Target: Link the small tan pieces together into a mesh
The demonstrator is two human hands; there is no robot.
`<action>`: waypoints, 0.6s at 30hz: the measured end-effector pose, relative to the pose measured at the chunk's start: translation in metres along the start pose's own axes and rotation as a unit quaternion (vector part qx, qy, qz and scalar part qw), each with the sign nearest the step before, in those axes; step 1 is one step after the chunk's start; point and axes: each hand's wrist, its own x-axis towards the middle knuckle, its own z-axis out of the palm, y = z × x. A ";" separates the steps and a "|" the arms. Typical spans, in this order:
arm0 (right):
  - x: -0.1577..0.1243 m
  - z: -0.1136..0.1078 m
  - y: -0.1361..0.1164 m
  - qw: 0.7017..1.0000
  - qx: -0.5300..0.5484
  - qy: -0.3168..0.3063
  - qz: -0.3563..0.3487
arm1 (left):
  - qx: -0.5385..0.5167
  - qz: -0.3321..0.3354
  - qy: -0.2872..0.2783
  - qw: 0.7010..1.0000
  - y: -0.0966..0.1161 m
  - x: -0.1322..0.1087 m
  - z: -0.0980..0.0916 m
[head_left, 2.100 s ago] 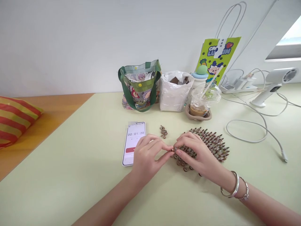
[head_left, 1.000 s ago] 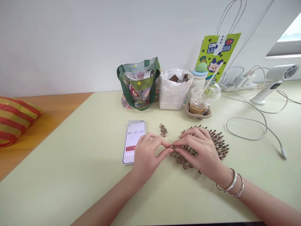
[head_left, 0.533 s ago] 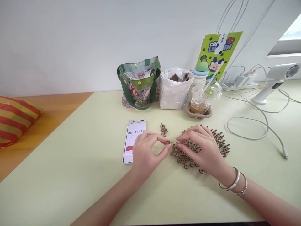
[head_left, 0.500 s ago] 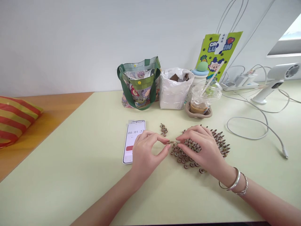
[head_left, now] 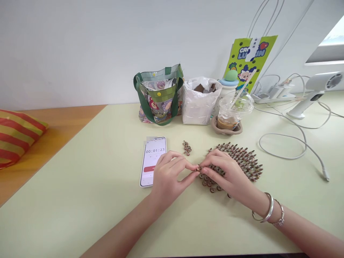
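My left hand (head_left: 170, 176) pinches a small brass-coloured screw (head_left: 198, 169) between thumb and forefinger. My right hand (head_left: 228, 172) closes thumb and fingertips on the screw's other end, so the two hands meet and most of the screw is covered. Under and beyond my right hand spreads a large pile of similar screws (head_left: 245, 160), many standing on broad brownish heads with their points up. A smaller heap of screws (head_left: 187, 148) lies just past my left fingertips. Beside my left hand lies a phone (head_left: 146, 176) with a running timer, partly hidden by the hand.
Along the wall stand a green-trimmed clear bag (head_left: 158, 95), a white plastic bag (head_left: 197, 107) and a drink cup (head_left: 228, 120) in a cardboard holder. A white cable (head_left: 292, 134) and a handheld fan (head_left: 309, 98) are at the right. A striped cushion (head_left: 20, 138) lies left.
My hands have come together: the right fingers have moved left along the screw, covering the shaft that showed between them. Both hands sit slightly lower, the left a little further right.
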 end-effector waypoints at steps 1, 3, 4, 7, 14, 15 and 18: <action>0.000 0.000 -0.001 1.000 0.005 -0.005 0.001 | 0.001 0.005 0.002 1.000 0.000 0.000 0.000; 0.000 0.000 -0.002 1.000 0.012 -0.012 0.002 | 0.004 0.011 0.004 1.000 0.000 0.000 0.000; 0.000 -0.001 -0.003 1.000 0.014 -0.014 0.003 | 0.005 0.012 0.005 1.000 0.001 0.000 0.000; 0.000 -0.001 -0.004 1.000 0.015 -0.009 0.010 | 0.007 0.003 0.010 1.000 0.002 0.000 0.000; 0.000 -0.001 -0.004 1.000 0.016 0.009 0.003 | 0.003 0.012 0.014 1.000 -0.001 0.000 0.001; 0.000 -0.001 -0.005 1.000 0.018 0.006 0.004 | 0.001 0.017 0.016 1.000 -0.001 0.000 0.001; 0.000 -0.001 -0.005 1.000 0.024 -0.007 0.005 | -0.005 0.027 0.013 1.000 -0.001 0.000 0.001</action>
